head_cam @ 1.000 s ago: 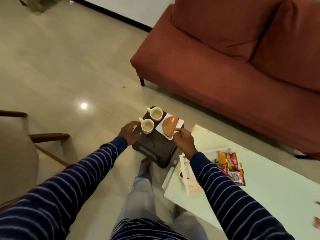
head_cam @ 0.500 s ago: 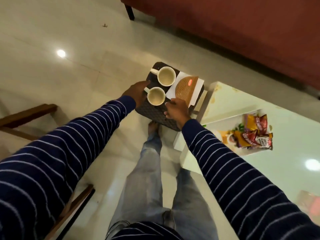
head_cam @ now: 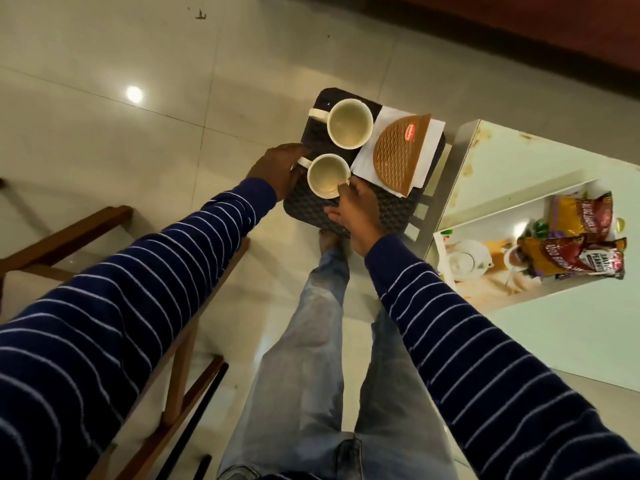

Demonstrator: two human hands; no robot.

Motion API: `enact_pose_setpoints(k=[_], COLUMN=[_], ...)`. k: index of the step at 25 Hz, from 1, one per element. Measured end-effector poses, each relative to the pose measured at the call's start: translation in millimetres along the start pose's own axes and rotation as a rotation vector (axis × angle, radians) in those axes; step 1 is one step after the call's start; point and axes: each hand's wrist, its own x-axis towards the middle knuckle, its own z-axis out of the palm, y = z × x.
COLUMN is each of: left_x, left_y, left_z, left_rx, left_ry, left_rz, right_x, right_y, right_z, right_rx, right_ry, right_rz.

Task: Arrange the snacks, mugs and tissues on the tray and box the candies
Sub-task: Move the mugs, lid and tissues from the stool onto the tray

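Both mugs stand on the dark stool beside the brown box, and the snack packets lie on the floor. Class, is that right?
Not quite. The head view shows the snack packets on the tray on the table, not the floor. The mugs do stand on the stool beside the box.

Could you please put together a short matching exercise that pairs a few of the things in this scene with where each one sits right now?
Things:
1. near mug
2. far mug
3. brown wedge-shaped box
4. snack packets

Places:
A. on the printed tray on the white table
B. on the white tissues on the dark stool
C. between the left hand and the right hand
D. at the stool's far corner, handle pointing left

Pairs: 1-C, 2-D, 3-B, 4-A
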Motion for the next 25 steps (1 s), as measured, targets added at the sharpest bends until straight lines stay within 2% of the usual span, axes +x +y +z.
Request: enact_pose_setpoints(k=[6,10,14,18,20,22,25], left_x=[11.1,8.6,-21.7,-55.7,-66.5,-74.4,-91.4], left_y=[-0.8,-7.8,6.4,54.0,95.3,142.1,202.8], left_z=[0.3,3.0,22.9,52.6,81.2,114.8,169.9], left_rx=[0.095,0.113,0.03,-0.164,-0.285,-0.39,-0.494], left_ry=[-0.007,-0.037,-0.039,0.016,0.02,-0.034,-0.022], left_rz=[0.044,0.1,0.107,0.095,0.098,0.081,0.037], right_x=[10.2,17.6,12.4,-15.4,-31.2,-40.2,-50.0], right_y=[4.1,7.2,5.2,13.1,21.7,31.1,44.8], right_z=[3.7,-4.3,-31.2,-77.0,-123.2,-173.5,-231.0], right_rx=[0.074,-0.02,-0.177,-0.351,-0.443,-0.376,-0.29], right_ry=[0.067,0.12,0.168,0.276,0.373,0.45,0.474], right_rz=[-0.024,-0.098,-0.191,-0.299,-0.363,-0.356,-0.345])
